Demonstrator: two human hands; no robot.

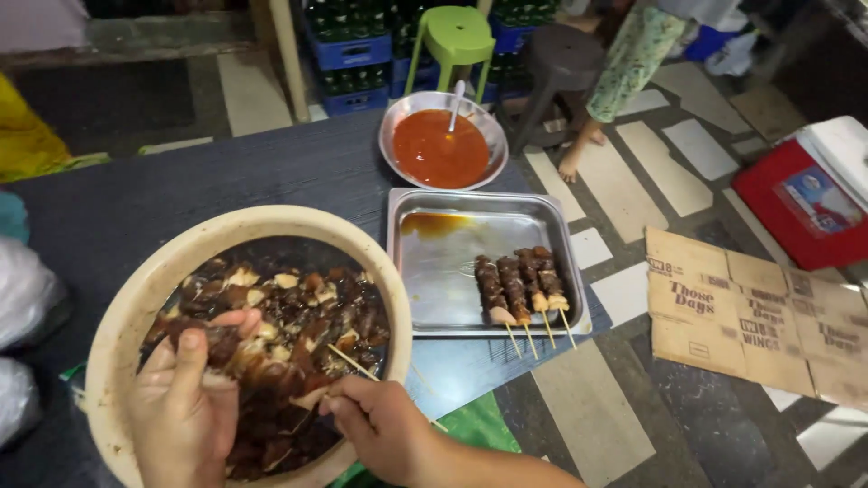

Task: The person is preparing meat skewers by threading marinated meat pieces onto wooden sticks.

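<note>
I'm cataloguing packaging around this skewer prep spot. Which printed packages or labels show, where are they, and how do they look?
Flattened brown cardboard box: on the floor at right, dark printing on its panels.
Red cooler with white lid: far right, a blue picture label on its side.
Blue bottle crates: top centre, holding green bottles.

left hand [181, 411] hides marinated meat [289, 316].

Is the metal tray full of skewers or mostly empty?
Mostly empty. The metal tray holds only three finished skewers at its right side, with a sauce smear near its far left corner; the rest is bare metal.
</note>
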